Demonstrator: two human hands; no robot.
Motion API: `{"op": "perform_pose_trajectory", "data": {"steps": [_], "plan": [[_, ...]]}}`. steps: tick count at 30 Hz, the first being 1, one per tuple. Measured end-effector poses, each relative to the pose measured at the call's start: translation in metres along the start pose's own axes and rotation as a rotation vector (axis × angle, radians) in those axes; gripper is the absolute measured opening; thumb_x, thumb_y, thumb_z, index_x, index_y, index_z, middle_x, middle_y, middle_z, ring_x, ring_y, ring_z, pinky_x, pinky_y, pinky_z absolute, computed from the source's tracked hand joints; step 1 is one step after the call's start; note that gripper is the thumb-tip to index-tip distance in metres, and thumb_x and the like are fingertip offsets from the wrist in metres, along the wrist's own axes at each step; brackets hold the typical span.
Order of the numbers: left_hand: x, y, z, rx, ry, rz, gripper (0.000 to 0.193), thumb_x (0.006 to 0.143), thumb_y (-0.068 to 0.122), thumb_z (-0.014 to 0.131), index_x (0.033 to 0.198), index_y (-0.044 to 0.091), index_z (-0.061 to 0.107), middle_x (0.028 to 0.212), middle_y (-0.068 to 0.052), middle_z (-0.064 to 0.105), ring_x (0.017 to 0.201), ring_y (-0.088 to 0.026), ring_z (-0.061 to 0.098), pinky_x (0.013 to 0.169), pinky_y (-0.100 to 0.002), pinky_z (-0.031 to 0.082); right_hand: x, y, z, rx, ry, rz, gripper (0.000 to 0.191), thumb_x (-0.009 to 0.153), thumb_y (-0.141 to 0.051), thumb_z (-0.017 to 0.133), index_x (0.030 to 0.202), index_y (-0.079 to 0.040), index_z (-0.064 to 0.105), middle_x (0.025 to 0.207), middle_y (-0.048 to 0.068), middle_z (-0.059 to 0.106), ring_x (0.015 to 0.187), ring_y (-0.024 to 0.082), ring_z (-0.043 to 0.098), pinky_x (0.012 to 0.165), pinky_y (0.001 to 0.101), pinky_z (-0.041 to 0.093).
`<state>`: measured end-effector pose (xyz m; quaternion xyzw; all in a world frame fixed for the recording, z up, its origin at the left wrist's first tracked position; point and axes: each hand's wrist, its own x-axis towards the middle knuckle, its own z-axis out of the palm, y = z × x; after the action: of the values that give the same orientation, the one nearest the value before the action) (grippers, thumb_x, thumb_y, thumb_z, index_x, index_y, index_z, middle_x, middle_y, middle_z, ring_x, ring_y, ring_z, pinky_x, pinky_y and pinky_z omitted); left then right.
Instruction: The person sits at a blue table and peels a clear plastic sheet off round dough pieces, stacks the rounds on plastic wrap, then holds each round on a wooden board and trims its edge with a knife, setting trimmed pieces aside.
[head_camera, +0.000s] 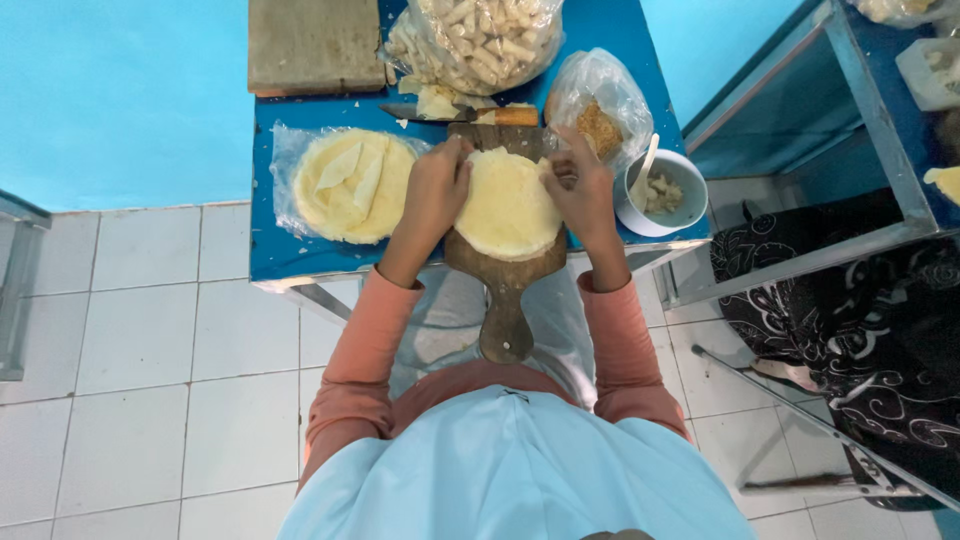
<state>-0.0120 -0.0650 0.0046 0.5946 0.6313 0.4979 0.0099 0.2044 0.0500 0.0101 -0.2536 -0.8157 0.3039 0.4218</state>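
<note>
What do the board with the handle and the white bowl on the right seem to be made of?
The paddle board: wood with a dark, worn, matt finish and faint visible grain. The white bowl: smooth and slightly glossy, probably plastic or ceramic; the view cannot settle which.

Home kitchen, tiled floor, wooden cutting board

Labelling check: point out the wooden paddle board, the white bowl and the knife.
wooden paddle board (505, 325): head view, on its bare handle.
white bowl (685, 170): head view, on its right rim.
knife (515, 116): head view, on its wooden handle.
</note>
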Motion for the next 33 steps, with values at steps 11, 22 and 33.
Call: {"op": "perform_pose_trajectory", "data": {"steps": [11,22,33], "plan": [[-0.031,0.032,-0.033,0.128,0.105,0.051,0.024,0.091,0.008,0.075,0.114,0.005,0.067,0.113,-0.014,0.063,0.107,-0.038,0.061,0.090,-0.046,0.050,-0.040,-0.054,-0.014,-0.115,-0.259,-0.215,0.052,0.087,-0.008,0.080,0.135,-0.008,0.059,0.149,0.013,0.059,0.134,0.034,0.057,0.113,0.0433,0.044],[-0.055,0.008,-0.083,0.650,0.230,-0.125,0.015,0.085,0.014,0.074,0.099,0.011,0.071,0.101,-0.008,0.068,0.100,-0.030,0.058,0.087,-0.048,0.037,-0.104,-0.072,-0.023,-0.053,-0.061,-0.155,0.034,0.093,-0.005,0.076,0.125,-0.011,0.066,0.129,0.006,0.072,0.132,0.030,0.064,0.124,0.0574,0.034],[-0.062,0.061,-0.082,-0.402,-0.006,-0.229,0.007,0.112,0.012,0.048,0.113,0.006,0.052,0.078,-0.007,0.057,0.068,-0.012,0.056,0.061,-0.027,0.044,-0.100,-0.083,-0.024,0.520,-0.100,0.025,0.060,0.097,-0.003,0.074,0.151,-0.007,0.048,0.146,0.018,0.062,0.140,0.027,0.058,0.121,0.0438,0.042]]}}
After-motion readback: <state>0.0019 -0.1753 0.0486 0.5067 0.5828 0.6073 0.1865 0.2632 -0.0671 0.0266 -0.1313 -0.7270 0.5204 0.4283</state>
